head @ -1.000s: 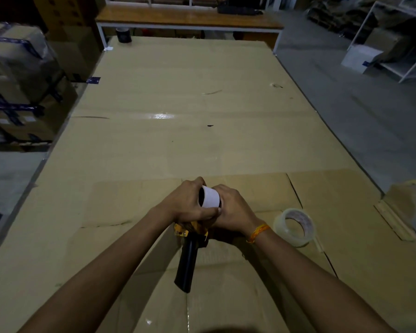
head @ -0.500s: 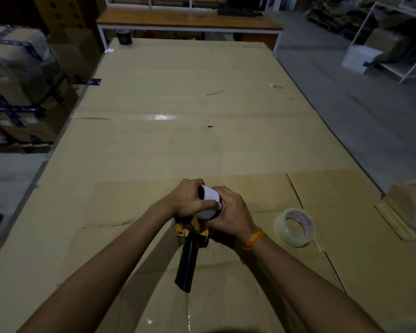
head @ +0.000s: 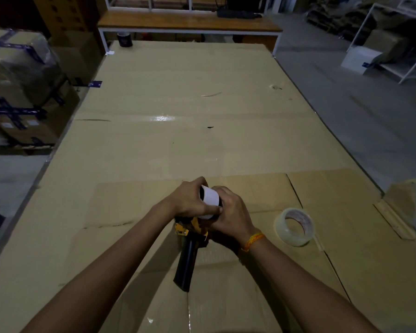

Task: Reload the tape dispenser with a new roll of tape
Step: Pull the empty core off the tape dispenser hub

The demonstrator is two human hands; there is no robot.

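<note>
Just left of the clear tape roll [head: 294,227] waiting on the surface [head: 178,145], my left hand [head: 190,200] and right hand [head: 231,212] clamp the white core [head: 210,198] on the tape dispenser [head: 190,246], steadying it for removal.

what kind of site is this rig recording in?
Likely a warehouse or packing area: taped cartons stacked at left, a big work surface covered in flattened cardboard, metal shelving on a concrete floor, and a tape dispenser in hand.
</note>
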